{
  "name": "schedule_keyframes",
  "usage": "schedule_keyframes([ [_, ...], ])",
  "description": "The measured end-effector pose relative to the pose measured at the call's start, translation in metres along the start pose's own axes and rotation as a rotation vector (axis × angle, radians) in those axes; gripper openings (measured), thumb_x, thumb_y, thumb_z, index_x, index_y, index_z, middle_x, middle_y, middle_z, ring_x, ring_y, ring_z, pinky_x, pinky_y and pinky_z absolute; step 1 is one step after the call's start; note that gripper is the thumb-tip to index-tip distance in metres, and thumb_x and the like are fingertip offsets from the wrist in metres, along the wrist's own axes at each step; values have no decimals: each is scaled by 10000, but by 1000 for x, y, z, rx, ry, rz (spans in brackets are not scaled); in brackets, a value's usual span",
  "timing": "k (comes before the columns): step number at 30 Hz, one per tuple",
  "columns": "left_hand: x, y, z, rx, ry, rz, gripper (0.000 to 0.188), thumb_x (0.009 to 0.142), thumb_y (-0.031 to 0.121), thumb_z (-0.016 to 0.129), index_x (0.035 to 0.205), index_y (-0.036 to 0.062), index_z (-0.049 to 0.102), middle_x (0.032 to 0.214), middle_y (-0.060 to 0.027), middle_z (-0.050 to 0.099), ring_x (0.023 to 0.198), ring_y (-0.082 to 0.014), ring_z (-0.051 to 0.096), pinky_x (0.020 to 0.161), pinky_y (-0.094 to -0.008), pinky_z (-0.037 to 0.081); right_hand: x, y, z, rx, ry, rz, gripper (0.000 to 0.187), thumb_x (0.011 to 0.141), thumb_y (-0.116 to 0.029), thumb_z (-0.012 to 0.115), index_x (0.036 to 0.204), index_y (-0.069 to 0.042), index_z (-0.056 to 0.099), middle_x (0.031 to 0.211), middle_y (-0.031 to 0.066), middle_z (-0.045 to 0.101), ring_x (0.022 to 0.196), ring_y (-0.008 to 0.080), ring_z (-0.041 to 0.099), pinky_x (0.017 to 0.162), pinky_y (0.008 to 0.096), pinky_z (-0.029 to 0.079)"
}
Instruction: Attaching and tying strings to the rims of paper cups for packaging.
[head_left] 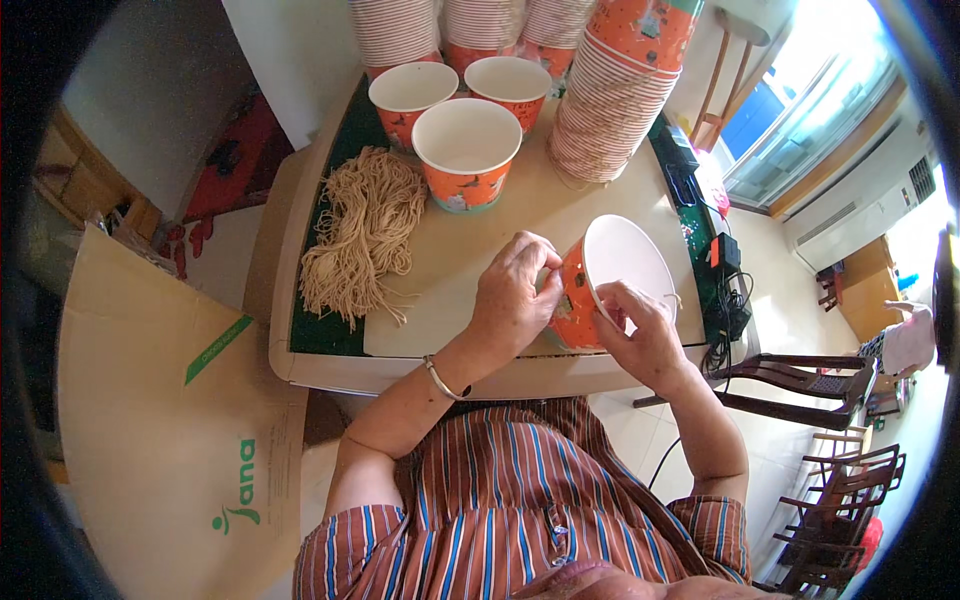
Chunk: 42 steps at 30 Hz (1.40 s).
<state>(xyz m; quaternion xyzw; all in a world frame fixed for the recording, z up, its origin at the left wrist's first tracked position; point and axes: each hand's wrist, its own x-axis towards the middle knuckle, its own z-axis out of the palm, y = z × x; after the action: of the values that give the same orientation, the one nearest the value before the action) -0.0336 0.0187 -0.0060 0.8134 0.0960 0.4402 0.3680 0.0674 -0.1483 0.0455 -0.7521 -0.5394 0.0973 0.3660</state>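
Note:
An orange paper bucket [573, 312] with a white inside is tilted toward me at the table's front edge. My right hand [642, 330] grips its near rim, fingers inside and thumb outside. Close to the bucket's left side, my left hand [517, 290] is closed in a pinch; what its fingertips hold is too small to make out. A short bit of pale cord [676, 300] shows at the bucket's right rim. To the left lies a loose bundle of beige cords [362, 228]. Three more orange buckets stand behind, the nearest bucket [468, 185] beside the bundle.
A tall nested stack of paper buckets [612, 115] rises at the back right, with wrapped stacks [395, 35] behind. Black adapters and cables [728, 285] line the table's right edge. A large cardboard sheet [170, 400] leans at left; a dark wooden chair [800, 385] stands at right.

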Motion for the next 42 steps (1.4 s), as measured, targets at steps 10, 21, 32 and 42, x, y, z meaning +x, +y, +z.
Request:
schedule_keyframes([
  [10,-1,3,0,47,-4,24,197,744,-32,674,882,43,555,940,-107,595,847,-315,614,764,-415,505,-1,1,1,-3,9,-4,111,895,-77,649,992,-44,608,731,126,580,631,248,600,596,369,489],
  [21,1,8,-2,86,-51,38,199,765,-49,683,901,41,570,987,-110,613,921,-291,649,802,-379,526,-1,5,4,-66,-16,-31,165,869,-39,675,1028,-20,633,750,86,605,667,183,614,616,310,498],
  [32,-3,0,-1,17,-54,12,147,764,-23,666,866,37,579,913,-110,590,850,-312,621,757,-413,509,4,-6,5,-61,-134,-61,167,913,-160,655,1042,-78,588,990,147,557,809,386,622,707,468,521],
  [42,-12,-5,1,-161,-76,-252,70,832,-20,670,898,4,672,887,-91,646,792,-196,650,733,-306,521,4,6,29,-239,-60,-184,169,893,-108,660,1032,-57,578,945,147,555,806,375,619,688,460,522],
])
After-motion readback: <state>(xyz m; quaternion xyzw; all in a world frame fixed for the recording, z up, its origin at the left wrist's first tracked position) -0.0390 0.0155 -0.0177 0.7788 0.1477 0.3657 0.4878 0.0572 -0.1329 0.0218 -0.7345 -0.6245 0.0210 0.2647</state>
